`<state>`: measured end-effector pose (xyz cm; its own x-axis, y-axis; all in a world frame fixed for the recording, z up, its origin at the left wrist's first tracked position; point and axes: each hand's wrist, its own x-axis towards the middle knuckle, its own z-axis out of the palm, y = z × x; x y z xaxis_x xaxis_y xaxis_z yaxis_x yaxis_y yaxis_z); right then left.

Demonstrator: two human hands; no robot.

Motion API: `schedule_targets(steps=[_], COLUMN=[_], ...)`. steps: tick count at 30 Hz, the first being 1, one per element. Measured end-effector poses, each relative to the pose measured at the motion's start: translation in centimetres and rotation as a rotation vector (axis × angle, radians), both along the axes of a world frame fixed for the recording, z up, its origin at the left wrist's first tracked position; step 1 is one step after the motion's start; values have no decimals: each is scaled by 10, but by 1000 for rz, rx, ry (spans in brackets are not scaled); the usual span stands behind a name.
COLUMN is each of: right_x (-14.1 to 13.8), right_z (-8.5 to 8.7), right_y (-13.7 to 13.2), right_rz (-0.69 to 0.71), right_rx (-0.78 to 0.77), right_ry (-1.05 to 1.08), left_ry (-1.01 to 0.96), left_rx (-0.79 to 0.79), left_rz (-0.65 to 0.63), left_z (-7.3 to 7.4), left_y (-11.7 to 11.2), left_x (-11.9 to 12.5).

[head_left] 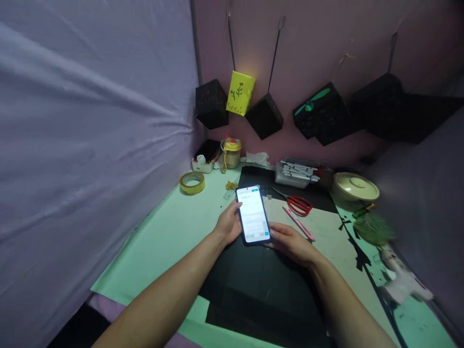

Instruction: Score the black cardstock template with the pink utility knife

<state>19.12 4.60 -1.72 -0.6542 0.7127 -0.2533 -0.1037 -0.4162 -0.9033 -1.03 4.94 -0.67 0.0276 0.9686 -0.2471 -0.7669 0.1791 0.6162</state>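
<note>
A lit smartphone is held up over the black sheet, its screen showing a page with a keypad in the lower part. My left hand is closed around its left edge, the thumb lying on the rim by the screen. At the lower right edge, my right hand grips the phone with its fingers; some fingertips are hidden behind it. Just beyond my right hand lie a pink utility knife and red-handled scissors, the blades pointing toward the phone.
A tape roll lies at left, a yellow-lidded cup behind it. A tray of pens stands at the back. Along the right are a lidded bowl and what looks like a white glue gun. Black boxes hang along the wall.
</note>
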Motion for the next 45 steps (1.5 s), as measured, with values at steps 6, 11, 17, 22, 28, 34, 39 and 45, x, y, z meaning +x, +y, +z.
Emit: schedule_targets(steps=[6,11,17,22,28,34,39,45], right_x=[0,0,-1,-3,17,92,151,164], right_z=[1,0,1,3,32,44,20,6], right_y=[-1,0,-1,-3,6,-10,-38,-35], right_rz=[-13,-9,-4,-41,-155,-416,-643,-691], right_rx=[-10,-14,-1,-5,25,32,-89,15], right_ry=[-11,9,10,51,107,-7,-138,-377], left_ry=[-13,-20,-21,-37,-36,36,113,128], left_rx=[-16,-24,-36,-6,-34,-54,-24,7], left_rz=[-21,-29,-76,-125,-222,-239,-227,-232], left_z=[-1,-1,2,12,14,15,14,12], left_y=[1,1,1,-3,-5,-5,-7,-7], left_x=[0,-1,-3,-1,-7,-3,2,2])
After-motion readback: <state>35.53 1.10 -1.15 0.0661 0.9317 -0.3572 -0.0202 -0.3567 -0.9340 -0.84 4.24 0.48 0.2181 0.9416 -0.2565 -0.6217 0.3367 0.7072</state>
